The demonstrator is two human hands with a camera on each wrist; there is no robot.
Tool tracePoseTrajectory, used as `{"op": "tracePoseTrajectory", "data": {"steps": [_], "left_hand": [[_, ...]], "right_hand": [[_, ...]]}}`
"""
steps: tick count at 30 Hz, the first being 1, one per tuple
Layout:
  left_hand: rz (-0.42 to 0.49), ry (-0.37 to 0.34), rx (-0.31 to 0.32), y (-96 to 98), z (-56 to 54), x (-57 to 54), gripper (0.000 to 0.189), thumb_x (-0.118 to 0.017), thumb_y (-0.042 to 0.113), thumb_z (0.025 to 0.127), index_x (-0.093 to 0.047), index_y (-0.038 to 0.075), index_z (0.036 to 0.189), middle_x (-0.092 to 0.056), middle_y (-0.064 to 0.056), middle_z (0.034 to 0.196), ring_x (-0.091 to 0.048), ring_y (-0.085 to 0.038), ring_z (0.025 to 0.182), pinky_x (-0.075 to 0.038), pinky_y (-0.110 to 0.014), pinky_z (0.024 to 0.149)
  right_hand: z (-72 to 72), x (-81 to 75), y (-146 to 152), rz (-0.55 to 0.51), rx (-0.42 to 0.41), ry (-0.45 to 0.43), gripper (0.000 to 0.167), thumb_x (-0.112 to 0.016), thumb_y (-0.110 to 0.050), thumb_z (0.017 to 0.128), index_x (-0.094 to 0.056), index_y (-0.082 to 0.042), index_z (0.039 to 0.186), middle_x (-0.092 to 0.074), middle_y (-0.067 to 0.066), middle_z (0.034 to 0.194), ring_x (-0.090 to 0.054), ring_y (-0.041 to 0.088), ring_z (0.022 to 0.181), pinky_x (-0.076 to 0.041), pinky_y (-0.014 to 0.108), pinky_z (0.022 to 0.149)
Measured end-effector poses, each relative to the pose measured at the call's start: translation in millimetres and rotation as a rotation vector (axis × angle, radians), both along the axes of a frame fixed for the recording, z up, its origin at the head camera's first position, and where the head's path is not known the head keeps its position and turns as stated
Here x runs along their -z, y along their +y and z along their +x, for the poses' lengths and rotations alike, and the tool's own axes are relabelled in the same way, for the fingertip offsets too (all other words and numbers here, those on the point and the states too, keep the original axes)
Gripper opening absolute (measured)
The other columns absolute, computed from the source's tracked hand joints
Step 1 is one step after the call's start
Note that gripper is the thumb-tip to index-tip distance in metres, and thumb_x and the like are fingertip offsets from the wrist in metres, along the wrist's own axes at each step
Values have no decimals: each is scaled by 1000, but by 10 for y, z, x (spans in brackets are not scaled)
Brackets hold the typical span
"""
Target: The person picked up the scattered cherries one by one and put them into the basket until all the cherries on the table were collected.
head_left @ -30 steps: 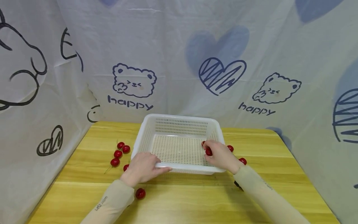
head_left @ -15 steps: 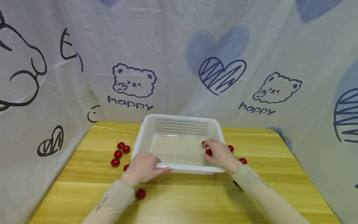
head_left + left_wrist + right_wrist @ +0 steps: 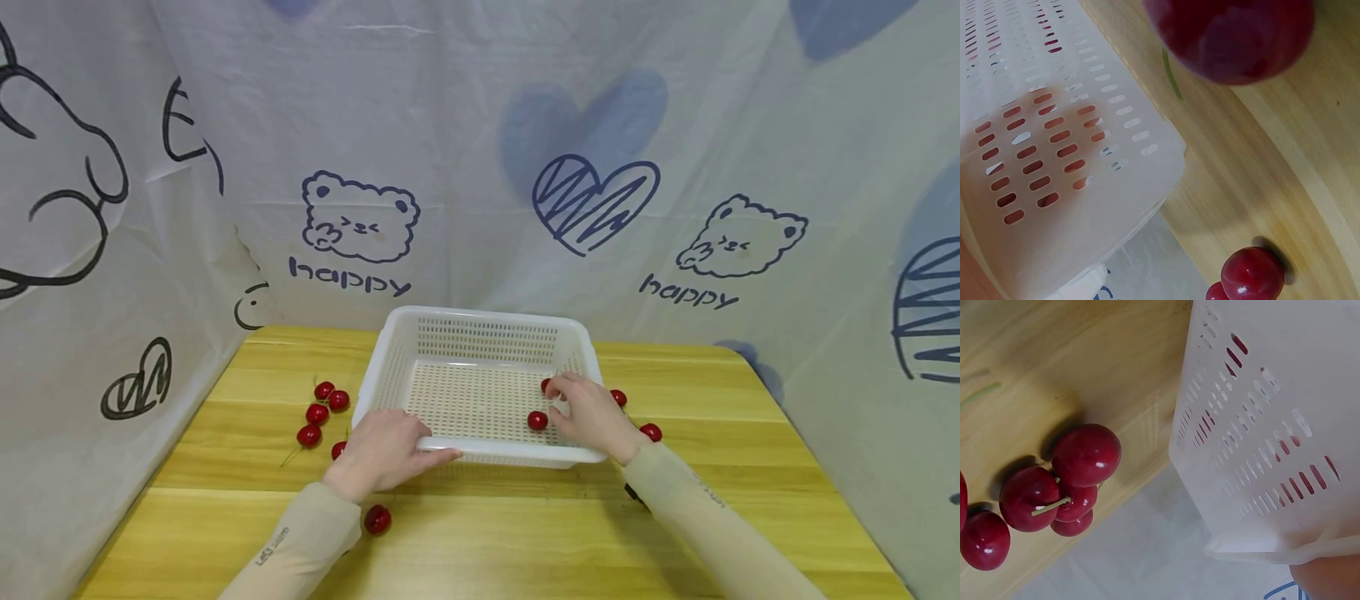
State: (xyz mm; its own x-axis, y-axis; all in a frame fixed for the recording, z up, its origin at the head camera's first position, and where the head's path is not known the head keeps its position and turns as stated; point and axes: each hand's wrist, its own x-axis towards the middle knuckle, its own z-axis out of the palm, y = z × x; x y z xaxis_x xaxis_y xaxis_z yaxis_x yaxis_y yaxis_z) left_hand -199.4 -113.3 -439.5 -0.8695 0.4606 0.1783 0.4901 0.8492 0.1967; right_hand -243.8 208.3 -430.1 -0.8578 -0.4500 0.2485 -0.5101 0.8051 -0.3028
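Note:
A white slotted plastic basket (image 3: 480, 454) sits on the wooden table. The left hand (image 3: 384, 450) grips its front left corner, fingers over the rim inside and thumb along the front edge. Through the wall slots in the left wrist view, those fingers show. Inside the basket's right end is the right hand (image 3: 592, 414), its thumb and fingers apart with nothing visible between them. One cherry (image 3: 537, 421) lies on the basket floor just left of the thumb. Another cherry (image 3: 546, 386) is partly hidden behind the fingertips.
Several cherries (image 3: 317, 413) lie left of the basket, and a single cherry (image 3: 377, 520) lies nearer the front. Right of the basket are more cherries (image 3: 1086, 455), some with stems. A patterned white cloth (image 3: 480, 167) hangs behind the wooden table (image 3: 495, 533).
A cherry that was at the right hand's fingers has left them and now lies a little further left on the basket floor. The left hand has stayed in place.

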Motion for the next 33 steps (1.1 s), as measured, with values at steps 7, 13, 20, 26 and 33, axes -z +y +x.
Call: {"op": "tracePoseTrajectory", "data": {"steps": [7, 13, 20, 26, 33], "left_hand": [[2, 4, 8, -4, 2, -3, 53, -54, 74, 89, -60, 28, 63, -37, 13, 47, -31, -4, 46, -27, -22, 46], [-11, 3, 12, -13, -1, -4, 54, -54, 74, 90, -58, 28, 61, -37, 13, 47, -32, -5, 46, -27, -22, 47], [-4, -6, 13, -6, -3, 4, 54, -53, 74, 90, -60, 28, 63, -36, 13, 47, -30, -5, 45, -26, -22, 46], [4, -13, 9, -9, -6, 18, 55, -52, 76, 89, -59, 29, 62, -37, 13, 47, -31, -4, 45, -27, -22, 46], [4, -11, 13, -7, -15, 18, 55, -51, 76, 89, -61, 29, 63, -37, 13, 46, -30, -4, 45, -27, -23, 46]], "right_hand": [[57, -22, 31, -52, -1, 15, 12, -72, -5, 87, -68, -6, 98, -70, 6, 97, -64, 19, 87, -56, 34, 78], [149, -47, 122, -115, 9, 54, 12, -69, -4, 88, -67, -7, 100, -69, 6, 98, -64, 18, 88, -56, 36, 78], [230, 16, 315, -207, 49, 173, 19, -68, 1, 86, -65, -4, 104, -68, 11, 107, -64, 24, 95, -58, 41, 79], [289, 125, 475, -248, 82, 296, 30, -68, 2, 83, -62, -2, 112, -64, 15, 116, -61, 24, 91, -56, 39, 72], [374, 202, 694, -259, 116, 309, 41, -67, -1, 90, -57, 0, 129, -61, 19, 128, -60, 33, 112, -55, 50, 85]]}}
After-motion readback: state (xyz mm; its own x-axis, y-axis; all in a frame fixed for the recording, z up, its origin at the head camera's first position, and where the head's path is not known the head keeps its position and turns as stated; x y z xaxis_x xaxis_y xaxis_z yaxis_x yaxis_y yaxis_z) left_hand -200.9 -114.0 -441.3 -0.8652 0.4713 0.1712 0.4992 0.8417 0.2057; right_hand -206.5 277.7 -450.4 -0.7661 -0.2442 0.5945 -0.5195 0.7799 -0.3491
